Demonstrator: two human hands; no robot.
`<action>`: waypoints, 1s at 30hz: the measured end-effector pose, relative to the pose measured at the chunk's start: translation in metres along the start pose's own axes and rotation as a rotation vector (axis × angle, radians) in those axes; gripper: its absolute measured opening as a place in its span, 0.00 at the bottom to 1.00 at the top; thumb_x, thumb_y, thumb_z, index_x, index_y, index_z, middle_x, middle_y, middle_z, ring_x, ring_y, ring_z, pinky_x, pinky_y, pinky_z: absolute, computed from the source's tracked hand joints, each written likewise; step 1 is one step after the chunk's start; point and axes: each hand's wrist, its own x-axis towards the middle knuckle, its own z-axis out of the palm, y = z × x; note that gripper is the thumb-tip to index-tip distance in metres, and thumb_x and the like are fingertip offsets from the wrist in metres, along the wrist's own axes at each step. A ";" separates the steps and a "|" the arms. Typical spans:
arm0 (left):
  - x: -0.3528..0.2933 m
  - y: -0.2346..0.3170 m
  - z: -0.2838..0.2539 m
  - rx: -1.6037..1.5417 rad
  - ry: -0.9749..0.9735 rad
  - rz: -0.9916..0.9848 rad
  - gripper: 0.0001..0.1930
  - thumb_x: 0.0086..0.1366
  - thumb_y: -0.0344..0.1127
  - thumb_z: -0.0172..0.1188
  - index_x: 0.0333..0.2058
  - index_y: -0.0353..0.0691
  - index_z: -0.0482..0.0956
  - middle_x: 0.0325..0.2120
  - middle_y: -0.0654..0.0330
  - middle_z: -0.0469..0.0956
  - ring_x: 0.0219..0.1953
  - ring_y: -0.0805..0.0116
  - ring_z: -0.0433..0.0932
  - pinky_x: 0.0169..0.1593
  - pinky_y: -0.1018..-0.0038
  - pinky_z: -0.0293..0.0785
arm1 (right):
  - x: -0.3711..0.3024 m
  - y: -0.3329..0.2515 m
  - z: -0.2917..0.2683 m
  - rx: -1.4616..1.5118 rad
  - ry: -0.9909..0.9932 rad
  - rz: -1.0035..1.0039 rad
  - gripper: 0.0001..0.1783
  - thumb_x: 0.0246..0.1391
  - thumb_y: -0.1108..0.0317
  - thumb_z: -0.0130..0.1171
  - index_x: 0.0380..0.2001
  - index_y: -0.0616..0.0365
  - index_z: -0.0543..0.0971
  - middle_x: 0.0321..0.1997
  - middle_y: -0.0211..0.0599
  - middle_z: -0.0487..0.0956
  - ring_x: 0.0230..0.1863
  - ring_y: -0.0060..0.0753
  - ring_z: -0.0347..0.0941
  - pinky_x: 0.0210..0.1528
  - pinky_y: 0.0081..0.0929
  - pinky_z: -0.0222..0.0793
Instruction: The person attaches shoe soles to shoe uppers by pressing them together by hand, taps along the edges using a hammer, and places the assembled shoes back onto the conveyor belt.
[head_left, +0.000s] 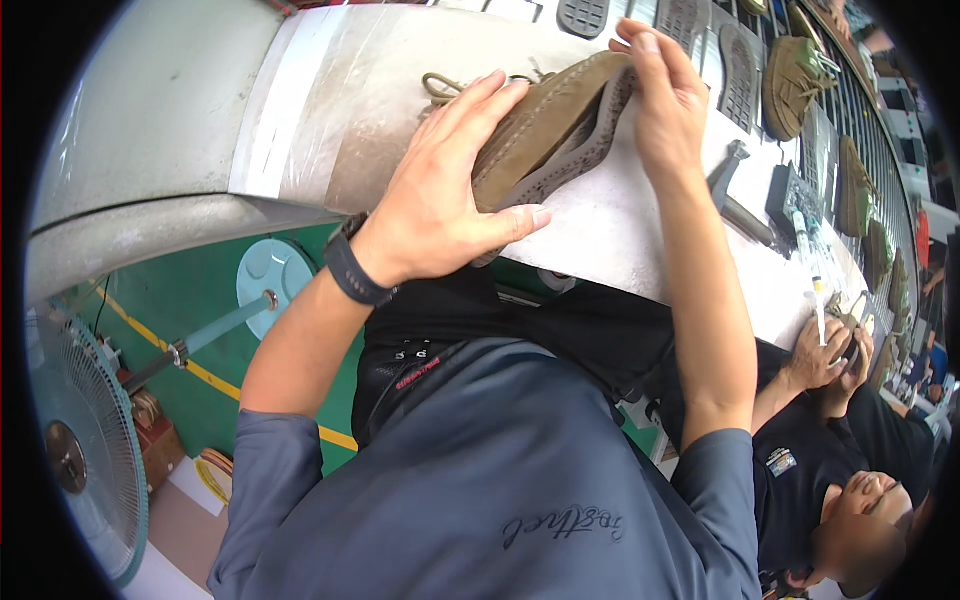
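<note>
A brown suede lace-up shoe (550, 120) lies tilted on its side between my hands over the pale worktable (620, 240). Its grey sole (590, 150) stands partly away from the upper, leaving a dark gap along the side. My left hand (440, 190) holds the near end, with the fingers over the suede and the thumb stretched out by the sole's edge. At the far end, my right hand (670, 110) has its fingers curled round the tip of the shoe and sole. The fingers partly hide that tip. Laces (440, 88) stick out beyond my left fingers.
Right of my right arm lie a hammer-like tool (740, 195) and a black holder (790, 195) with syringes (803, 235). Loose soles (738, 75) and another shoe (795, 90) are farther back, beside a railed conveyor (850, 110). A co-worker's hands (830, 355) work at right. A fan (80, 450) stands lower left.
</note>
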 end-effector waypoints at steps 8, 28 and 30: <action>0.013 -0.010 0.006 -0.116 -0.138 0.001 0.52 0.55 0.44 0.73 0.76 0.35 0.59 0.74 0.38 0.60 0.75 0.42 0.60 0.78 0.55 0.53 | -0.001 -0.003 0.021 -0.123 0.057 0.111 0.22 0.73 0.54 0.60 0.36 0.62 0.90 0.31 0.27 0.85 0.33 0.17 0.75 0.41 0.18 0.69; 0.009 -0.005 0.015 -0.101 -0.037 -0.045 0.49 0.58 0.39 0.72 0.75 0.31 0.59 0.74 0.38 0.60 0.77 0.45 0.60 0.77 0.59 0.56 | -0.021 -0.019 0.033 -0.160 -0.028 0.048 0.16 0.67 0.67 0.66 0.53 0.65 0.82 0.65 0.48 0.77 0.61 0.32 0.74 0.66 0.30 0.66; 0.009 -0.005 0.015 -0.088 -0.036 -0.048 0.49 0.58 0.39 0.72 0.75 0.32 0.59 0.74 0.39 0.60 0.77 0.45 0.60 0.77 0.59 0.56 | -0.022 -0.018 0.037 -0.174 -0.011 0.040 0.16 0.67 0.67 0.66 0.53 0.65 0.82 0.65 0.47 0.77 0.61 0.31 0.74 0.66 0.29 0.67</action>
